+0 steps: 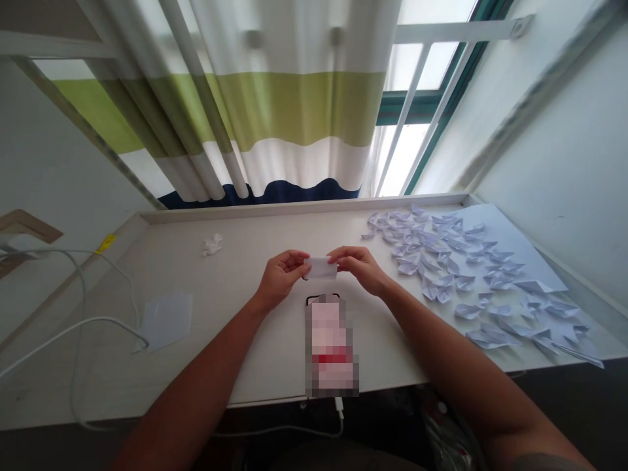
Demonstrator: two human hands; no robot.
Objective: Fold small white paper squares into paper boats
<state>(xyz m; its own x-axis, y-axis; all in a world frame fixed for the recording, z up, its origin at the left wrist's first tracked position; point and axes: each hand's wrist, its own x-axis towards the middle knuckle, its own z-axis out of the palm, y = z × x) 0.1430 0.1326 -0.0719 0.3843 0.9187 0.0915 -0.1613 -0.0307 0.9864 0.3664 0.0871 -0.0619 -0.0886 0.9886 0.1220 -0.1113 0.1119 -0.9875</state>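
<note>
A small folded piece of white paper (321,267) is held up between both hands over the middle of the white table. My left hand (280,278) pinches its left end between thumb and fingers. At its right end, my right hand (362,267) grips the paper the same way. Just below the hands lies a phone (331,347) with its screen up, blurred out by pixels, and a white charging cable (339,407) runs from its lower end. Many folded paper shapes, pointed like little boats (426,245), are spread over the right side of the table.
A stack of white paper sheets (167,319) lies at the left, near white cables (110,320) with a yellow tag (106,243). A crumpled tissue (212,244) sits farther back. A larger white sheet (495,226) is under some folded shapes. Behind the table's raised rim (294,208) hangs a curtain (304,108).
</note>
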